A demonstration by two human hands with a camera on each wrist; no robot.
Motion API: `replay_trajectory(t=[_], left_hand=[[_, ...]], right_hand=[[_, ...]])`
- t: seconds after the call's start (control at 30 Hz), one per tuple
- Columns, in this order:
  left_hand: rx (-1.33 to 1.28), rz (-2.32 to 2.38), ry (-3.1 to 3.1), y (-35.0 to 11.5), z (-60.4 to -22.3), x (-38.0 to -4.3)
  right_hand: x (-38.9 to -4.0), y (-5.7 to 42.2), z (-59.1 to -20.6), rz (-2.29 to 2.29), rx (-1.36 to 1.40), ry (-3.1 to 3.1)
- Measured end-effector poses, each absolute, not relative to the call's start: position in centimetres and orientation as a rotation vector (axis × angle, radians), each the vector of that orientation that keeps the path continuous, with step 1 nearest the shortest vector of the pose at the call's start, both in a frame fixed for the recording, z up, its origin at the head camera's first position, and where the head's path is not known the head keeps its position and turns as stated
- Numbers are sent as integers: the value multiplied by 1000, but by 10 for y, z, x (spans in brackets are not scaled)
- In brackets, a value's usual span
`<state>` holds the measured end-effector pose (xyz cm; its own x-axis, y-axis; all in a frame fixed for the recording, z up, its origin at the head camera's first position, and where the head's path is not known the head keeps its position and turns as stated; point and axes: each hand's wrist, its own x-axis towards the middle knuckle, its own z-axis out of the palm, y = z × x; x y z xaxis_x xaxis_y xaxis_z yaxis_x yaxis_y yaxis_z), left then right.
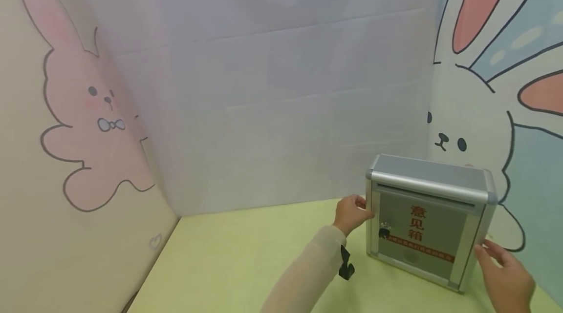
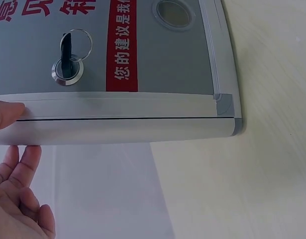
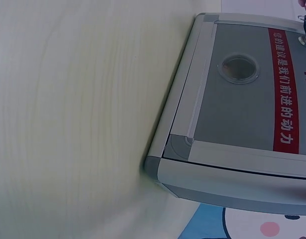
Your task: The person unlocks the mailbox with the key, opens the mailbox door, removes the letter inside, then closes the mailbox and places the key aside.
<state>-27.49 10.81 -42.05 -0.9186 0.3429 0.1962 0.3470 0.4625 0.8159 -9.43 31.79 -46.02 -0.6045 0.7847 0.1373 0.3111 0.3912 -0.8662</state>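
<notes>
A grey metal suggestion box (image 1: 426, 174) with red Chinese characters stands upright on the right part of the table. My left hand (image 1: 351, 214) grips its left edge; the left wrist view has the thumb (image 2: 7, 114) on the front frame and the other fingers (image 2: 26, 167) around the side. At the opposite edge, my right hand (image 1: 506, 276) holds the box with the thumb toward the front, its other fingers partly hidden. A key (image 2: 66, 55) on a ring sits in the lock (image 2: 67, 74) on the front panel. Below the lettering is a round clear window (image 3: 239, 68).
The pale yellow-green tabletop (image 1: 237, 254) stretches to the left of the box. Behind it rises a whitish wall sheet (image 1: 281, 122). Side walls carry a pink rabbit (image 1: 97, 147) and a white rabbit (image 1: 475, 103), the latter close behind the box.
</notes>
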Motion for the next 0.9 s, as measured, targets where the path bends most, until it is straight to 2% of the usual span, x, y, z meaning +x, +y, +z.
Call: replay_trajectory(t=[0.3,0.9], left_hand=[[-578,-1478,-2694,91,-421,-272],[-535,-1416,-2757,48,-415,-266]], right_hand=[[-99,310,-461,1235,-918,-2081],[-112,289,-460,1252,-716,-2088]])
